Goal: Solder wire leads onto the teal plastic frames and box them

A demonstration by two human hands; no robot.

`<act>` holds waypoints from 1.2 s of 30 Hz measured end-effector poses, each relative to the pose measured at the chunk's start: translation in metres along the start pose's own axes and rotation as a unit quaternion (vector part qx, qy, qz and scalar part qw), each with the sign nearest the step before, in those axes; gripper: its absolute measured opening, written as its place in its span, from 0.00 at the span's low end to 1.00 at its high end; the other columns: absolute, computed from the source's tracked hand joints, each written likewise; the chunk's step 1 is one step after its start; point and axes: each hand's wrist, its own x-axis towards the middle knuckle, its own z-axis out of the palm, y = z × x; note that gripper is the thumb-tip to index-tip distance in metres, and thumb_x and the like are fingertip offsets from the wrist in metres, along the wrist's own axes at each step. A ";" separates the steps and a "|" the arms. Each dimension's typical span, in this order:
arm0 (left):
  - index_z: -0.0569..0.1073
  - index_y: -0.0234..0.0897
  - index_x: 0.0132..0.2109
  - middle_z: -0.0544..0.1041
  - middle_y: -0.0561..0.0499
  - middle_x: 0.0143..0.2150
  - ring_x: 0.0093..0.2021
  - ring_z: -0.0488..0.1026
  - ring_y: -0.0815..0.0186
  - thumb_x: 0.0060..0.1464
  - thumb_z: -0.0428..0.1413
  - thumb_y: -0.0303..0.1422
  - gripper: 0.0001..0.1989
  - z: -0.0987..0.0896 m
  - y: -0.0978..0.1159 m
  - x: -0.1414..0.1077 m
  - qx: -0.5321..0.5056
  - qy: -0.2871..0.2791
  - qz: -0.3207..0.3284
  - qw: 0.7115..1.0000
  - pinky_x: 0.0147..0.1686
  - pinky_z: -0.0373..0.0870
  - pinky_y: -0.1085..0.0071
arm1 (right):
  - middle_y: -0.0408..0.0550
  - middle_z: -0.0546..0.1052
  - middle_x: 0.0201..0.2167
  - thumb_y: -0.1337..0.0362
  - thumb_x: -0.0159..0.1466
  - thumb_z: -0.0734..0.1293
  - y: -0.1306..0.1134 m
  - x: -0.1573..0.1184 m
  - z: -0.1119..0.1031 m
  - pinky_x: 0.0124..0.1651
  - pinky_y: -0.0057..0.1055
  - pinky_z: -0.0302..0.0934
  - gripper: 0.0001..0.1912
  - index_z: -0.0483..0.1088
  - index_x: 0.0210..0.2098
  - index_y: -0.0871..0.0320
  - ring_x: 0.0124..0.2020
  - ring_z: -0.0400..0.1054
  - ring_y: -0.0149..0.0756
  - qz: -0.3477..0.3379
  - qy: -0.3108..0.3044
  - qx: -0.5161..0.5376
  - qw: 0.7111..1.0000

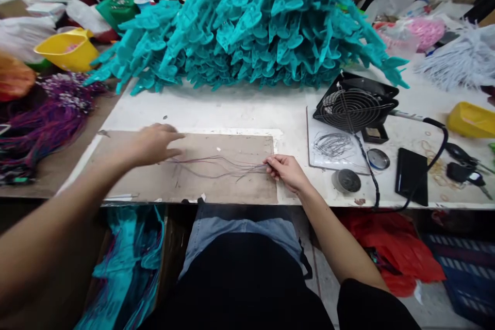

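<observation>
Thin purple and pinkish wires (247,166) stretch across a brown board (224,191) on the white table. Their right end is pinched between the thumb and fingers of my right hand (286,171), near the board's right edge. A small dark piece shows at the fingertips, too small to name. Over the left part of the board is my left hand (157,144), somewhat blurred, with its thumb and fingers apart. It is close to the left ends of the wires; nothing shows in its grasp.
Turquoise plastic pieces (270,36) are heaped at the back. Right of the board are a black fan (350,105), a round tin (348,181), a soldering-iron-like tool with a black cable (441,124) and a phone (412,175). Bundled purple wires (58,113) lie at left.
</observation>
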 end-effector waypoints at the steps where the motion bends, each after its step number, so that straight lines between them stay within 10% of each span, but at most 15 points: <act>1: 0.80 0.31 0.47 0.79 0.36 0.48 0.50 0.75 0.50 0.51 0.58 0.56 0.32 0.020 0.017 0.002 -0.058 0.032 0.044 0.997 0.55 0.68 0.50 | 0.43 0.73 0.19 0.52 0.53 0.75 0.003 0.003 0.000 0.17 0.20 0.49 0.18 0.76 0.29 0.62 0.17 0.60 0.23 0.004 0.001 0.001 1.000; 7: 0.76 0.33 0.55 0.79 0.40 0.53 0.54 0.75 0.57 0.57 0.55 0.39 0.21 0.094 0.135 0.023 -0.325 -0.072 0.123 0.935 0.55 0.69 0.62 | 0.44 0.77 0.28 0.54 0.59 0.71 0.006 0.000 -0.008 0.27 0.23 0.58 0.17 0.77 0.42 0.59 0.26 0.66 0.27 -0.058 -0.025 -0.051 0.997; 13: 0.82 0.37 0.43 0.82 0.48 0.35 0.35 0.78 0.63 0.58 0.55 0.36 0.13 0.094 0.147 0.040 -0.374 -0.194 0.095 0.902 0.37 0.70 0.71 | 0.49 0.78 0.38 0.64 0.63 0.68 0.016 -0.001 -0.024 0.44 0.36 0.65 0.07 0.75 0.40 0.57 0.39 0.71 0.38 -0.276 0.034 -0.315 0.907; 18: 0.82 0.40 0.42 0.80 0.45 0.37 0.39 0.76 0.61 0.63 0.52 0.37 0.14 0.112 0.135 0.021 -0.228 -0.065 0.124 0.964 0.41 0.69 0.68 | 0.53 0.78 0.38 0.64 0.68 0.62 0.030 0.001 -0.033 0.49 0.42 0.65 0.09 0.75 0.38 0.57 0.44 0.69 0.42 -0.370 0.034 -0.442 0.816; 25: 0.78 0.37 0.51 0.76 0.41 0.45 0.47 0.71 0.56 0.64 0.51 0.37 0.15 0.128 0.142 -0.005 -0.119 0.101 0.122 0.980 0.49 0.67 0.60 | 0.53 0.79 0.41 0.64 0.70 0.61 0.034 -0.004 -0.045 0.50 0.46 0.63 0.12 0.77 0.39 0.55 0.46 0.66 0.43 -0.380 0.015 -0.472 0.795; 32: 0.77 0.43 0.53 0.77 0.42 0.51 0.57 0.67 0.50 0.65 0.49 0.30 0.15 0.145 0.181 -0.015 -0.090 0.095 0.184 0.974 0.55 0.59 0.53 | 0.50 0.80 0.42 0.64 0.69 0.62 0.027 -0.018 -0.040 0.53 0.43 0.62 0.11 0.77 0.39 0.55 0.46 0.68 0.42 -0.358 0.042 -0.472 0.805; 36: 0.78 0.47 0.50 0.79 0.45 0.49 0.61 0.66 0.49 0.65 0.51 0.31 0.13 0.156 0.184 -0.017 -0.121 0.116 0.158 0.973 0.59 0.53 0.49 | 0.52 0.80 0.41 0.63 0.70 0.60 -0.001 -0.043 -0.092 0.52 0.43 0.60 0.13 0.77 0.41 0.57 0.45 0.67 0.43 -0.326 0.184 -0.546 0.749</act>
